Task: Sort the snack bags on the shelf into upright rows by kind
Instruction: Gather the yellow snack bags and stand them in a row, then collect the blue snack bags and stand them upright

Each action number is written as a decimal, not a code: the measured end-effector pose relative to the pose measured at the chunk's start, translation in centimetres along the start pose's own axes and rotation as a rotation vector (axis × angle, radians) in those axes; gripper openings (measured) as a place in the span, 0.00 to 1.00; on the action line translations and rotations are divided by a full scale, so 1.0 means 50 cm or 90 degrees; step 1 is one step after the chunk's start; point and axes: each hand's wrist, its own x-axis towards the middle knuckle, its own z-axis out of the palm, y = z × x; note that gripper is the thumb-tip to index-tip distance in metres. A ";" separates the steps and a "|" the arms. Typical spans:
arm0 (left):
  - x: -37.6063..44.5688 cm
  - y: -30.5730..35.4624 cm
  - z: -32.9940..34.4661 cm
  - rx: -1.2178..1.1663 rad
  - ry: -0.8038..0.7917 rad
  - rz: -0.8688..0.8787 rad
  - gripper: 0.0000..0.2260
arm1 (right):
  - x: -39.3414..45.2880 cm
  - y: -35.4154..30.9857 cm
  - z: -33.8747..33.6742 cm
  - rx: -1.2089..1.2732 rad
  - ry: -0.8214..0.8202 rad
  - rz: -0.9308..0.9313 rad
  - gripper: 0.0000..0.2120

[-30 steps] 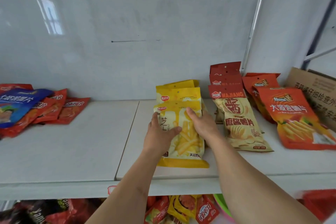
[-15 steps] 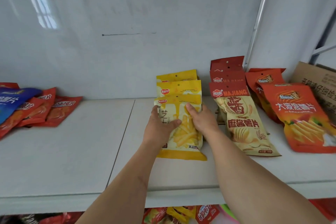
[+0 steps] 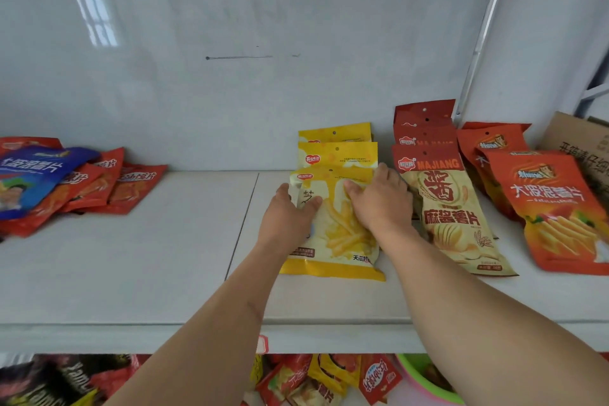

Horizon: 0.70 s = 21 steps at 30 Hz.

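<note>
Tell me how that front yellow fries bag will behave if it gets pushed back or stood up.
The front yellow bag is a thin, glossy pouch, so it will probably slide easily on the smooth white shelf. It looks puffy and soft, likely light and floppy, so it may slump unless leaned on the yellow bags behind it. The left hand and right hand press it from both sides, which should steady it.

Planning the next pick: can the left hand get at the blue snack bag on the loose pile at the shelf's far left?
Probably yes. The left hand rests on the front yellow fries bag; bare white shelf lies between it and the blue snack bag, which sits atop the red bags, uncovered.
</note>
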 end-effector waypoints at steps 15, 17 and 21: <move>-0.036 -0.185 -0.316 0.526 0.158 0.178 0.17 | -0.164 -0.324 0.093 -0.110 0.021 -0.343 0.15; -0.029 -0.219 -0.380 0.542 0.172 0.184 0.17 | -0.192 -0.391 0.121 -0.104 -0.010 -0.362 0.17; -0.016 -0.281 -0.500 0.551 0.199 0.177 0.16 | -0.245 -0.521 0.171 -0.084 -0.040 -0.379 0.17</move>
